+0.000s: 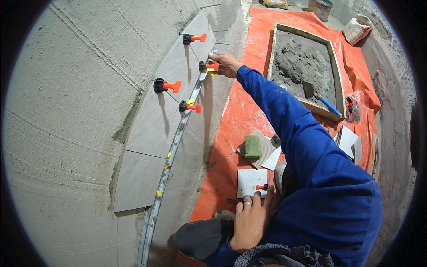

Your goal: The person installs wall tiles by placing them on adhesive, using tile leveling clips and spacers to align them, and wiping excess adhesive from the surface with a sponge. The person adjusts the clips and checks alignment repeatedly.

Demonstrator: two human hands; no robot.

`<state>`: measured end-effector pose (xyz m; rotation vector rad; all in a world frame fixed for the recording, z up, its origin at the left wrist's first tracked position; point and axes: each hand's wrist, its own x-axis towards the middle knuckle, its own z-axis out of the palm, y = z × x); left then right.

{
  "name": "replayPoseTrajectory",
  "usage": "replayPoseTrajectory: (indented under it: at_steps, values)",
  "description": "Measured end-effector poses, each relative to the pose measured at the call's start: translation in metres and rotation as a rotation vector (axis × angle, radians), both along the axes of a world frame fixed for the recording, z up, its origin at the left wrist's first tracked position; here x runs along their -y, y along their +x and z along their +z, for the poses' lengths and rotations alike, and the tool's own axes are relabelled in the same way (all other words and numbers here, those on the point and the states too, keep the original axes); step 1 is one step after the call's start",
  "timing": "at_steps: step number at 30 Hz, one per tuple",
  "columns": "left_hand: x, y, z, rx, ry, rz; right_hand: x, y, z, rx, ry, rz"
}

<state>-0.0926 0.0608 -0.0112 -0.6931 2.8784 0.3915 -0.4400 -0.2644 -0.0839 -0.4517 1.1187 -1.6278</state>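
Grey tiles [149, 133] cover part of the rough wall on my left. Several tile leveling clips with red handles and black caps stick out from their joints, among them one at the top [195, 38] and one at the left [167, 85]. My right hand [227, 65], arm stretched far forward, has its fingers closed around the tile leveling clip [208, 66] by the metal rail [178, 133]. Low in the view, my left hand [250, 220] holds another tile leveling clip [262, 187] between thumb and fingertip, above a white tile piece [249, 180].
Orange sheeting [235, 129] covers the floor. A shallow wooden-edged tray [340, 84] contains grey mortar [298, 62] and a blue-handled trowel [328, 106]. A green sponge [252, 147] rests on tile pieces. Yellow wedges [159, 192] sit along the rail. A bucket [320, 8] and a bag [357, 29] stand far back.
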Motion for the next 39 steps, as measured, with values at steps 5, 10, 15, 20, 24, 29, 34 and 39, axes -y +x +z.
replayPoseTrajectory:
  at_steps: [5, 10, 15, 20, 24, 29, 34, 39]
  values:
    - [0.000, 0.003, 0.001, 0.009, -0.012, 0.012, 0.002, -0.001, 0.001, -0.051, 0.018, 0.017]
    - [0.002, 0.014, -0.003, 0.047, 0.018, 0.032, 0.005, -0.002, 0.000, -0.084, 0.049, 0.053]
    - [0.003, 0.023, -0.008, 0.054, 0.038, 0.041, 0.005, -0.001, 0.001, -0.106, 0.070, 0.019]
    - [0.006, 0.026, -0.012, 0.042, 0.031, 0.043, 0.004, 0.003, 0.001, -0.116, 0.036, 0.018]
    - [0.008, 0.025, -0.013, 0.091, 0.014, 0.030, 0.004, 0.003, 0.003, -0.127, 0.047, 0.012]
    - [0.011, 0.022, -0.014, 0.109, 0.034, 0.044, 0.004, 0.000, 0.003, -0.151, 0.051, 0.042]
    - [0.013, 0.022, -0.014, 0.121, 0.043, 0.055, 0.007, -0.006, 0.000, -0.176, 0.031, 0.093]
    - [0.016, 0.023, -0.016, 0.119, 0.081, 0.056, 0.011, -0.010, -0.004, -0.186, 0.052, 0.111]
